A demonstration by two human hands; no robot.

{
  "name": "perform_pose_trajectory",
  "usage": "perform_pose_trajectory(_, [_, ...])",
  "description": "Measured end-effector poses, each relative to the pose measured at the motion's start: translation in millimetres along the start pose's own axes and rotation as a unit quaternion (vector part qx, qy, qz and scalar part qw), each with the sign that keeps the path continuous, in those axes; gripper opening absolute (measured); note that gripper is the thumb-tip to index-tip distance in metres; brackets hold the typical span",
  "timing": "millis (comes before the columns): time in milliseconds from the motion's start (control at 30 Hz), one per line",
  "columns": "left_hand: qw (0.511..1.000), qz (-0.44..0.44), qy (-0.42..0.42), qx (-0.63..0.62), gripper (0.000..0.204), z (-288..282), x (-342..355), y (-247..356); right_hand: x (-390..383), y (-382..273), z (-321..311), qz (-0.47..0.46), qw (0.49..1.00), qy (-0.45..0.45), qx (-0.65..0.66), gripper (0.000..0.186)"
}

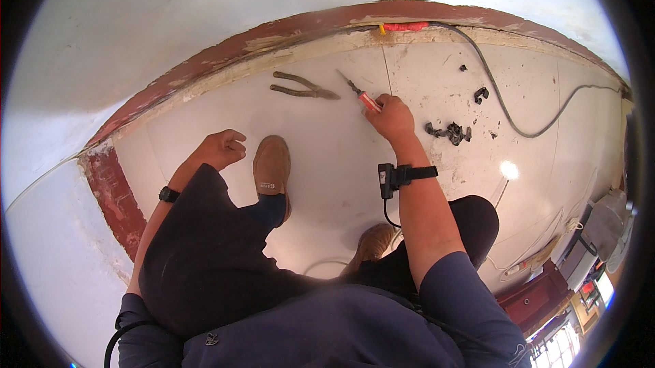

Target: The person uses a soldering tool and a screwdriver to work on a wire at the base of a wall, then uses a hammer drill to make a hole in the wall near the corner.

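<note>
A pale, smooth floor [327, 149] is marked with dark smudges around the right hand [392, 117]. One dark cable [531, 136] is curved well to that hand's right, its far end hard to make out. Two brown shoes [271, 163] are seen, one beside the left hand [222, 148], the other partly hidden. The left hand is held half open, fingers bent. One pair of metal pliers [317, 90] is laid beyond and between the hands. One thin-tipped, red-handled tool [369, 100] is gripped in the right hand, partly covered. Crumpled black scraps [455, 134], too tangled to be counted, are scattered right of it.
</note>
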State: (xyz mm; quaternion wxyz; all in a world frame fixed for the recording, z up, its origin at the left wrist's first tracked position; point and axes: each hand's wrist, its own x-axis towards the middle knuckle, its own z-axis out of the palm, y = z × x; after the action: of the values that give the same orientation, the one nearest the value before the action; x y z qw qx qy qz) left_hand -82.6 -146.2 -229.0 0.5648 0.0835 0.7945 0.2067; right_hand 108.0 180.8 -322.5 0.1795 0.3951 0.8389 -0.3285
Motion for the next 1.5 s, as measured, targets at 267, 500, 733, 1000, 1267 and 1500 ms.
perform_pose_trajectory(267, [1.000,0.013,-0.001,0.009,0.039,0,4,-3,-1,0,9,-0.024,0.998,0.017,-0.052,0.044])
perform_pose_trajectory(500, [1.000,0.013,-0.001,0.024,0.040,-1,3,-3,-6,-9,11,-0.032,0.996,0.062,-0.046,0.043])
perform_pose_trajectory(733, [0.999,0.007,0.004,0.037,0.041,-4,-6,-4,84,0,-24,0.065,0.879,0.011,0.473,0.039])
perform_pose_trajectory(1000, [1.000,-0.013,0.023,-0.001,0.041,-10,-15,-19,138,-20,-60,0.140,0.604,0.049,0.783,0.031])
perform_pose_trajectory(1267, [1.000,-0.014,0.021,0.001,0.040,-14,-18,-17,156,-10,-59,0.144,0.587,0.079,0.792,0.030])
perform_pose_trajectory(1500, [0.998,-0.042,0.041,0.002,0.039,-15,-24,-20,151,-24,-52,0.162,0.608,0.085,0.772,0.026])
